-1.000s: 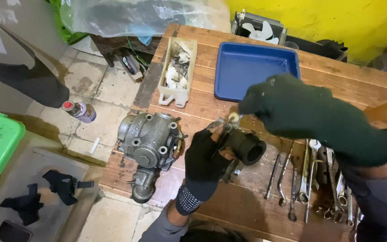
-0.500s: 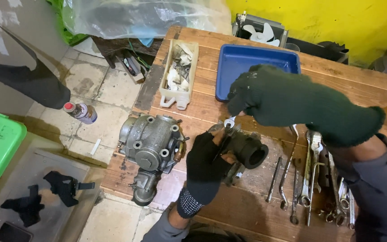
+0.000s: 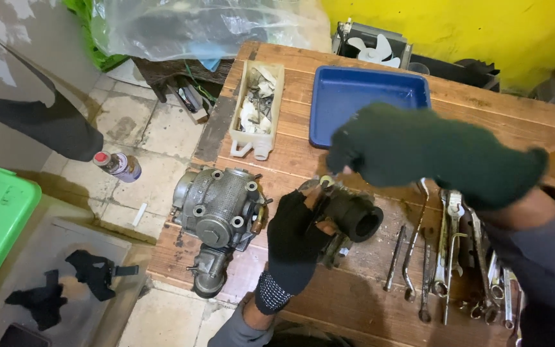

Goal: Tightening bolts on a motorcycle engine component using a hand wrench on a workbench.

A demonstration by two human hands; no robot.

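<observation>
Our left hand (image 3: 297,241), in a black fingerless glove, clamps a dark tubular part (image 3: 353,215) over the wooden bench (image 3: 380,302), steadying it while our green-gloved right hand (image 3: 431,151) pinches a small pale piece (image 3: 324,182) at its top. A red-capped spray can (image 3: 118,165) stands on the floor to the left, and a white tub of scraps (image 3: 256,109) sits beside the blue tray (image 3: 364,103).

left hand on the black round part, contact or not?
Touching. The head view shows the left hand in a black fingerless glove wrapped against the black cylindrical part, fingers overlapping its side with no gap visible.
</observation>
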